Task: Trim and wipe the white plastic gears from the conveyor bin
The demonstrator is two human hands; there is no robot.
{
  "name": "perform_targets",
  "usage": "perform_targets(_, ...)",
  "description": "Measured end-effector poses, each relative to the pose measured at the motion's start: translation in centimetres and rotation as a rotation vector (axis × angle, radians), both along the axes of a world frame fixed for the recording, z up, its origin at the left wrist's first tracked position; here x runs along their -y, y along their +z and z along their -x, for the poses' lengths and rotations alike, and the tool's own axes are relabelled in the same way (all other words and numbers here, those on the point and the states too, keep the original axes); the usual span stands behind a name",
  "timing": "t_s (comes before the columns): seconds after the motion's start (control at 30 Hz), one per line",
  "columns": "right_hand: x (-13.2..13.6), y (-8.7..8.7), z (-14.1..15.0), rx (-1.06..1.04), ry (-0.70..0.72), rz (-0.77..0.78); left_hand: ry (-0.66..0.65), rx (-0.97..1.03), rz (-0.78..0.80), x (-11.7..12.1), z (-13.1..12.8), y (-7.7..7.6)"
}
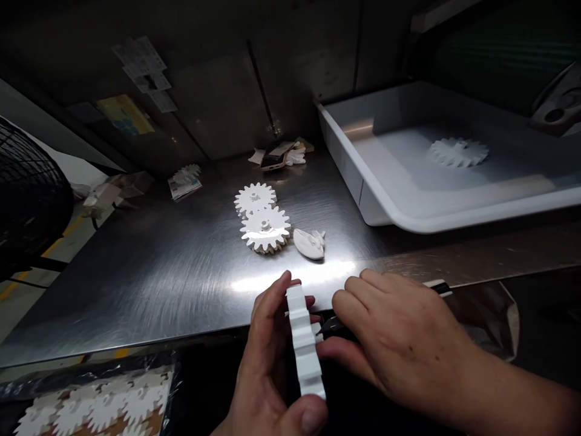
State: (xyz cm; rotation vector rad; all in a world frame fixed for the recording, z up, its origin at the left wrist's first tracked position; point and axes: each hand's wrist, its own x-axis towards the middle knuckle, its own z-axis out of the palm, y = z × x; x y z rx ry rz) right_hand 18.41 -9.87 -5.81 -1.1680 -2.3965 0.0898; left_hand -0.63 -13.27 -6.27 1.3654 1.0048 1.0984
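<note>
Checking the head feed from my desk: where's the white toothed gear (305, 339)?

I've got it standing on edge, just past the front lip of the stainless steel table (136, 290), held in the left hand (267, 357). What worries you from here?

A slip, mainly. Its teeth give an uneven hold, so a loosened grip could send it past the lip into the dark area below. There's also a dark tool (338, 324) by the right hand (399, 333). I can't tell if it has a blade, but if it does, a sudden sideways jerk could nick the left fingers (276, 297).

How far open are the hands?

The left is narrow, closed around the gear with its thumb low on the front face. The right is half open, fingers arched near the dark tool and thumb just beside the gear. I can't tell whether it's gripping anything.

What else is close?

I see 2 overlapping gears (263, 212) on the table beside a crumpled white cloth (308, 242), and a white plastic tray (476, 215) off to the right.
</note>
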Motion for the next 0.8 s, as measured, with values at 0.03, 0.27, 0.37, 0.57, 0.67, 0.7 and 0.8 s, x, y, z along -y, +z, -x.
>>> perform_targets(0.03,-0.03,0.03,-0.03,0.011,-0.002,-0.005,0.008,-0.007,-0.007,0.02,0.03,-0.04)
perform_targets(0.27,-0.27,0.10,-0.06,0.070,0.018,-0.043,0.038,-0.050,-0.021,0.02,0.45,-0.39)
perform_targets(0.37,-0.23,0.01,-0.01,0.066,0.025,-0.044,0.061,-0.056,0.003,-0.02,0.50,-0.42)
perform_targets(0.57,-0.12,-0.36,-0.09,-0.033,0.037,-0.028,0.032,-0.001,0.050,-0.17,0.45,-0.44)
perform_targets(0.67,-0.22,-0.48,-0.16,-0.095,0.041,-0.004,0.026,0.021,0.053,-0.21,0.40,-0.46)
perform_targets(0.7,-0.27,-0.50,-0.17,-0.105,0.034,-0.001,0.025,0.027,0.053,-0.24,0.37,-0.45)
perform_targets(0.8,-0.45,-0.50,-0.18,-0.068,0.005,-0.009,0.033,0.027,0.062,-0.32,0.29,-0.33)
